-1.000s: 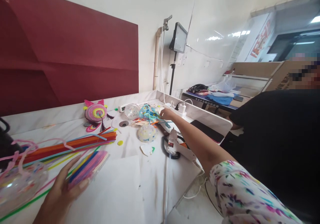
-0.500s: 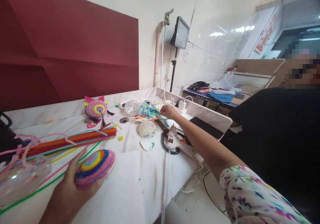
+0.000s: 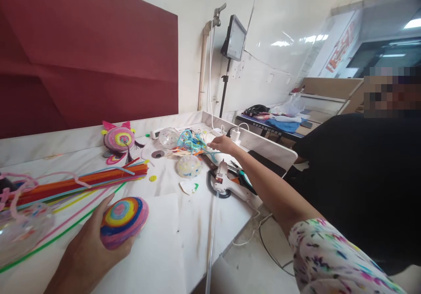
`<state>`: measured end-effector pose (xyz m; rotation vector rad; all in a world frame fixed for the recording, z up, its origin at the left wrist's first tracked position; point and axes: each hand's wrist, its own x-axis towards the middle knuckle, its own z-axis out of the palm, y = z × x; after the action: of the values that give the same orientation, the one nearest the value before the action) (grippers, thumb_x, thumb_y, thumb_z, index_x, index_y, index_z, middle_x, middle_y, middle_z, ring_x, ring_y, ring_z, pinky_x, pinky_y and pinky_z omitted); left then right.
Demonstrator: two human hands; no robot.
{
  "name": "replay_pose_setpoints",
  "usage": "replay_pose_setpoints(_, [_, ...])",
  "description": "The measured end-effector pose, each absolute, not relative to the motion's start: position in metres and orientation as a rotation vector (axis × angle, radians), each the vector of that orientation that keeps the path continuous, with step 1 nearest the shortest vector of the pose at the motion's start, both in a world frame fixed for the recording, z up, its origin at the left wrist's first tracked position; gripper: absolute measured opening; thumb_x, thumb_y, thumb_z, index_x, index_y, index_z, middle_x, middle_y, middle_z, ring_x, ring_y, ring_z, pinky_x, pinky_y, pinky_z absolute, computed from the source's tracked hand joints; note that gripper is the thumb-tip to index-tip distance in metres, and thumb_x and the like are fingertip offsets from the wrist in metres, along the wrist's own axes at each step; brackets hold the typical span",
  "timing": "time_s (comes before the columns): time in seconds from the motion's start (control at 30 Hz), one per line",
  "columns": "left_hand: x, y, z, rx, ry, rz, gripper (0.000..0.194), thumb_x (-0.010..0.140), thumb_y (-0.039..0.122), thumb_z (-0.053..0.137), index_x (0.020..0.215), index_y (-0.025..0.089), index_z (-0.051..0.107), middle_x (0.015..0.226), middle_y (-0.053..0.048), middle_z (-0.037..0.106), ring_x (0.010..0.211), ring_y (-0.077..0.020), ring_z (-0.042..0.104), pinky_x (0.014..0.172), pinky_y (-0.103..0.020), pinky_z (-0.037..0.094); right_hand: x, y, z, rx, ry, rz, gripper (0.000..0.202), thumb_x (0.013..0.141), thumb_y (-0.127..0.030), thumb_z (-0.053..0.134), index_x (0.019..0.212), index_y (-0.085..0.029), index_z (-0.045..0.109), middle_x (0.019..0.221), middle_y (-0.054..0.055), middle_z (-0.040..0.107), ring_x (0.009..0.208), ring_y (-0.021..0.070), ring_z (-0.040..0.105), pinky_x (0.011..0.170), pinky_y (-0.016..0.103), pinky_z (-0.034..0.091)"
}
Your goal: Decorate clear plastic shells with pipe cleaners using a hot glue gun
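Note:
My left hand (image 3: 95, 237) is closed around a half-ball (image 3: 124, 221) covered in coloured rings, pale blue and pink at the centre, then yellow, orange, dark blue and purple. Its rounded side faces up, above a white sheet (image 3: 158, 241). My right hand (image 3: 222, 144) reaches far across the table to the edge of a tangle of blue strands (image 3: 192, 140). Its fingers look stretched out and slightly apart; nothing shows in them. Close to that hand lie a clear plastic half-ball (image 3: 169, 137), a speckled half-ball (image 3: 188, 167) and a white hot glue gun (image 3: 223, 178).
Bundled orange-red pipe cleaners (image 3: 108, 180) lie at left, by a clear plastic dome (image 3: 29, 228). A pink eared craft figure (image 3: 120, 138) sits at the back. Pliers (image 3: 245, 175) and a white charger (image 3: 235, 135) are at right. Beyond stands a person in black (image 3: 355, 175).
The view has shifted slightly, with the table's things sliding left. My right hand's fingers reach out a little straighter beside the blue strands. My left hand still holds the ringed half-ball, tilted slightly more towards me.

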<state>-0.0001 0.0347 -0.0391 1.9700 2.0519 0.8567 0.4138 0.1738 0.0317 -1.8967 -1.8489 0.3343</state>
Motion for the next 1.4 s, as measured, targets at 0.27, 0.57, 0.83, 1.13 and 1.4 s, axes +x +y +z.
replay_pose_setpoints(0.27, [0.007,0.026,-0.026,1.915,2.040,0.882,0.091,0.062,0.051,0.068,0.144,0.034,0.034,0.117,-0.005,0.068,0.098,-0.0324,0.070,0.082,-0.039,0.054,0.410,0.177,0.034,-1.673,-1.670,0.467,0.016,0.075,-0.016,0.070,0.059,-0.016,0.068,0.056,0.000,0.068,0.055,0.0116,0.059,0.053,0.021,0.041])
replay_pose_setpoints(0.57, [0.009,0.026,-0.026,1.865,2.014,0.962,0.087,0.059,0.053,0.069,0.139,0.038,0.039,0.112,-0.003,0.069,0.097,-0.0338,0.070,0.079,-0.038,0.055,0.406,0.185,0.066,-1.327,-1.258,0.763,0.014,0.085,-0.014,0.061,0.071,-0.016,0.060,0.065,0.003,0.071,0.056,0.0108,0.065,0.054,0.020,0.049])
replay_pose_setpoints(0.83, [0.012,0.024,-0.027,1.821,1.983,1.099,0.088,0.058,0.054,0.072,0.139,0.045,0.038,0.105,0.001,0.069,0.089,-0.0324,0.071,0.078,-0.040,0.055,0.381,0.178,0.077,-1.030,-1.111,1.056,0.019,0.094,-0.013,0.048,0.076,-0.019,0.053,0.073,0.007,0.075,0.070,0.0198,0.075,0.070,0.035,0.061])
replay_pose_setpoints(1.13, [0.007,0.021,-0.019,1.716,1.640,1.200,0.104,0.059,0.041,0.078,0.149,0.025,0.029,0.123,-0.011,0.064,0.100,-0.0291,0.069,0.091,-0.042,0.054,0.336,0.174,0.057,-0.872,-1.040,1.239,0.019,0.090,-0.011,0.049,0.074,-0.021,0.051,0.074,0.006,0.077,0.079,0.0193,0.077,0.074,0.033,0.061])
replay_pose_setpoints(1.4, [0.009,0.019,-0.014,1.367,1.395,1.406,0.107,0.050,0.034,0.084,0.146,0.021,0.037,0.105,-0.008,0.070,0.089,-0.0291,0.071,0.078,-0.038,0.058,0.298,0.163,0.038,-1.009,-1.327,1.227,0.016,0.082,-0.013,0.058,0.068,-0.019,0.054,0.069,0.008,0.077,0.069,0.0190,0.076,0.063,0.027,0.059])
